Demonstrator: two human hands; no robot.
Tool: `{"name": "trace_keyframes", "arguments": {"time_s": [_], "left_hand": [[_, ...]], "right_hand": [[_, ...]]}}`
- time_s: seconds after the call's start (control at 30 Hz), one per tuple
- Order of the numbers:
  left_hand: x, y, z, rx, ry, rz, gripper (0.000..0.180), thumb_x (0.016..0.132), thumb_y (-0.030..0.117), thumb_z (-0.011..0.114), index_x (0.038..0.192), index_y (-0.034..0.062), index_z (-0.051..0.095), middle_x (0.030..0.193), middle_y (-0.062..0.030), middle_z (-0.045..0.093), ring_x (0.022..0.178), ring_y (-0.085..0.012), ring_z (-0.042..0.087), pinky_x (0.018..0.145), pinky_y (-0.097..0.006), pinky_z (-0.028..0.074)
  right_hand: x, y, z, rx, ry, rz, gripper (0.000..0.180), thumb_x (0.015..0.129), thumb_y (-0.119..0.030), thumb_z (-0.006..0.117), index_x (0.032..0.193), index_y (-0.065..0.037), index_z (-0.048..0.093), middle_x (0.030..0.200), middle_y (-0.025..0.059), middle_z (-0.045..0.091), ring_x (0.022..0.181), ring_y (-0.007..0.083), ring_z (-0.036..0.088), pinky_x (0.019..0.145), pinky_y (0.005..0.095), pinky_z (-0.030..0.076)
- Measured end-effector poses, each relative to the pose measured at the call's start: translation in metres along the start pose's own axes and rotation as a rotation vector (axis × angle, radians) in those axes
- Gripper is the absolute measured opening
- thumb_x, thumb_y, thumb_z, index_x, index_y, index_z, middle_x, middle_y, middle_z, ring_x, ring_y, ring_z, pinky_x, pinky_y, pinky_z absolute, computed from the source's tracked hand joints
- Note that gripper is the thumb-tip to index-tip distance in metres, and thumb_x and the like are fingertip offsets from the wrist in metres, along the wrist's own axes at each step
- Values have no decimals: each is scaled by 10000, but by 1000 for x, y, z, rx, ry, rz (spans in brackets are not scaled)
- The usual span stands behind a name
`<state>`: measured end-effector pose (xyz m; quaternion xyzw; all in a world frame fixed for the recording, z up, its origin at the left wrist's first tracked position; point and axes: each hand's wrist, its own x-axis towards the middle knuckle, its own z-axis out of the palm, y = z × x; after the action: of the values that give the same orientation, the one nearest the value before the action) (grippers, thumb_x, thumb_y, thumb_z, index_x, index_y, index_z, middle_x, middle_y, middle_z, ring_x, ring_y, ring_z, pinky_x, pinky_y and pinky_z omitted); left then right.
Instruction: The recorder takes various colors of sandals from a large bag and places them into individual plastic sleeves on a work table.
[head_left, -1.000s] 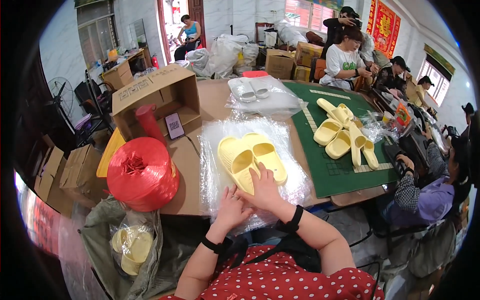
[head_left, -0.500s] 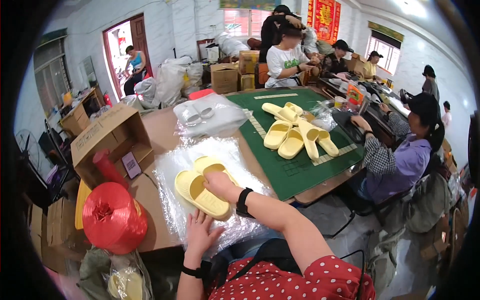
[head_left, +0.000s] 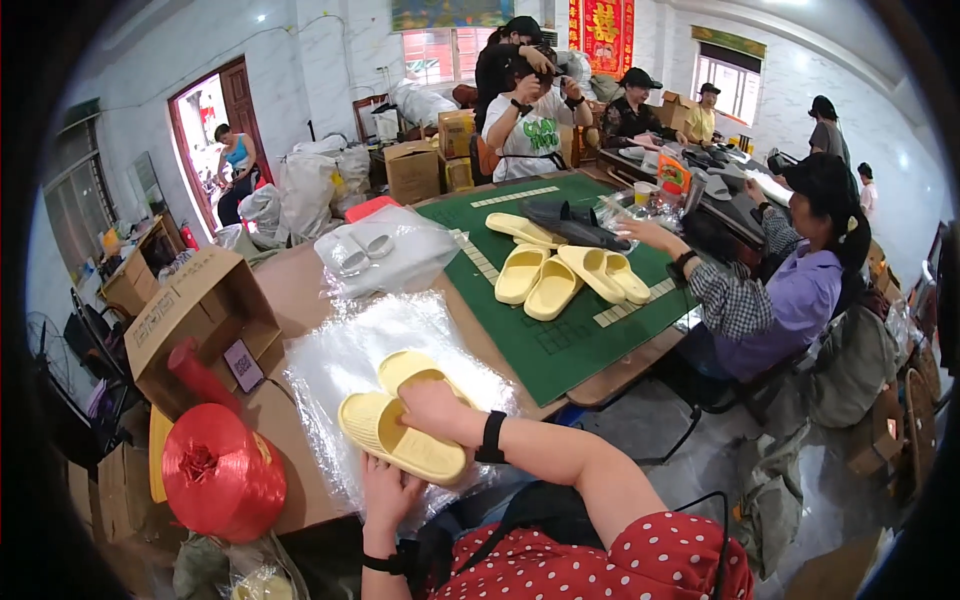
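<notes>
A pair of yellow slippers [head_left: 428, 448] is in my right hand [head_left: 440, 410], whose fingers reach between the two uppers. They hang low over a stack of clear plastic bags [head_left: 330, 375] at the near edge of the table. My left hand [head_left: 390, 492] is at the stack's near edge, just below the closer slipper. Its thumb stands apart from the fingers, and the fingertips are partly hidden by the slipper.
Beyond lie bagged white slippers [head_left: 360, 252]. Several yellow slippers [head_left: 553, 288] and a dark pair [head_left: 575, 222] rest on a green mat [head_left: 520, 362]. An open carton [head_left: 190, 310] and a red twine roll [head_left: 222, 475] stand left. A co-worker [head_left: 780, 310] sits right.
My right hand has brought the yellow slippers slightly nearer, and my left fingers have slipped partly beneath them. The co-worker's dark slippers now lie on the mat. The view has shifted slightly.
</notes>
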<state>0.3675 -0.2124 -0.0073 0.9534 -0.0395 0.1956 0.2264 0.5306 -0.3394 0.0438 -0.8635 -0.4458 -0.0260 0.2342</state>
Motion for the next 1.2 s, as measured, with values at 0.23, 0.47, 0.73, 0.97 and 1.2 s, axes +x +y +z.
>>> {"name": "trace_keyframes", "arguments": {"time_s": [0.23,0.47,0.73,0.97,1.2], "left_hand": [[-2,16,-10,38,-42,-105,567,827,456,687,1257,90,644,1396,-158,549,1374,-380,391,1176,-552,189],[2,11,-7,68,-131,-129,666,831,527,676,1361,138,570,1515,-204,412,1419,-427,322,1185,-526,186],[-5,7,-17,102,-129,-112,612,853,533,651,1335,160,593,1477,-184,456,1394,-411,369,1159,-537,247],[-5,8,-19,177,-73,-44,619,796,464,732,1318,161,597,1464,-172,466,1374,-403,395,1127,-510,322],[4,23,-32,71,-250,152,654,799,429,737,1354,136,553,1490,-144,447,1382,-389,392,1118,-465,352]], "right_hand": [[8,23,7,142,-19,-12,322,877,-326,631,919,-8,614,855,225,670,803,400,655,742,484,508],[7,81,17,86,310,206,282,885,-294,610,872,-12,625,819,234,660,779,410,649,716,509,502],[-70,90,-42,119,443,327,289,863,-214,692,780,18,541,701,215,612,656,412,603,615,477,470],[-163,99,-67,514,578,494,170,922,-103,645,937,61,602,792,114,657,724,129,588,626,308,459],[-188,117,-79,784,638,438,214,975,-122,613,1108,45,604,994,58,674,875,97,599,769,249,465]]}}
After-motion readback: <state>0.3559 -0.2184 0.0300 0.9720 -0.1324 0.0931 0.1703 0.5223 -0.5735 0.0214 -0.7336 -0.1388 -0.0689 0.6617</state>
